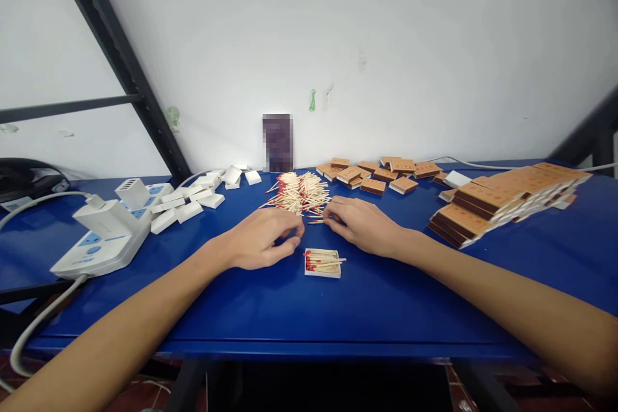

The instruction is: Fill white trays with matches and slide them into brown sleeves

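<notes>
My left hand (270, 238) hovers left of an open white matchbox tray (322, 276), its fingers curled and the thumb close to the index fingertip; anything between them is hidden. A layer of red-headed matches (318, 259) lies in the tray, some sticking out past its right side. Beyond the tray, my right hand (360, 222) has its fingertips pinched at the near right edge of a loose match pile (299, 192). A few matches (315, 221) extend leftward from those fingertips, their red heads pointing left.
White empty trays (190, 210) lie scattered at left, beside a white power strip (111, 238) with plugs and cables. Orange matchbox sleeves (374, 187) lie at back right; stacked ones (497, 193) stand farther right. A blurred dark rectangle (277, 141) leans against the wall behind the blue table (270, 315).
</notes>
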Available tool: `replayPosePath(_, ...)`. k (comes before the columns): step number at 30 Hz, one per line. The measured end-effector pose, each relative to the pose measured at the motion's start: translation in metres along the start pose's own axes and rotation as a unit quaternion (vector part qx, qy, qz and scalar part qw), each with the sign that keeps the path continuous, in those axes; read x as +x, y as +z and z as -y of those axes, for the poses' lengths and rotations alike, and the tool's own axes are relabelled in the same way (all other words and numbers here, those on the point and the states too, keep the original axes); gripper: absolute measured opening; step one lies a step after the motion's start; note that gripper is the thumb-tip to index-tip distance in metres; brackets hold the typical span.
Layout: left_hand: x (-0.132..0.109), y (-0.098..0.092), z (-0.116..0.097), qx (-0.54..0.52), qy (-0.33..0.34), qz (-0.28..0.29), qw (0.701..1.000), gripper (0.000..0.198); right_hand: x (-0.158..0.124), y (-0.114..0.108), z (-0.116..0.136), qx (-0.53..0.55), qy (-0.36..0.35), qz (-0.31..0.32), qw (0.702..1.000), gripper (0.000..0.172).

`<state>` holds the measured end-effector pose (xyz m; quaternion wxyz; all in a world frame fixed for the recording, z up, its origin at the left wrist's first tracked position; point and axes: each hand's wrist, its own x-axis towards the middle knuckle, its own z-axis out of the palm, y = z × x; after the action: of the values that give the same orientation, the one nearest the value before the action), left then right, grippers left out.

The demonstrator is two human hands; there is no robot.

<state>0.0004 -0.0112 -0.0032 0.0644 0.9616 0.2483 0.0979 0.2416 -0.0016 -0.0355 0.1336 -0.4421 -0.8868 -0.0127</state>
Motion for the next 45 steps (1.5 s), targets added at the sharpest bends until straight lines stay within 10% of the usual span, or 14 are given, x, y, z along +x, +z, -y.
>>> replayPosePath(29, 0.002, 0.008, -0.006, -0.044, 0.007, 0.051, 0.998, 0.023, -0.034, -0.032, 0.019, 0.281, -0.078, 0.138, 0.946, 0.026)
replayPosePath(45, 0.001, 0.006, -0.022, 0.028, 0.013, 0.055, 0.998, 0.031, -0.035, -0.022, 0.029, 0.192, -0.101, 0.090, 0.972, 0.019)
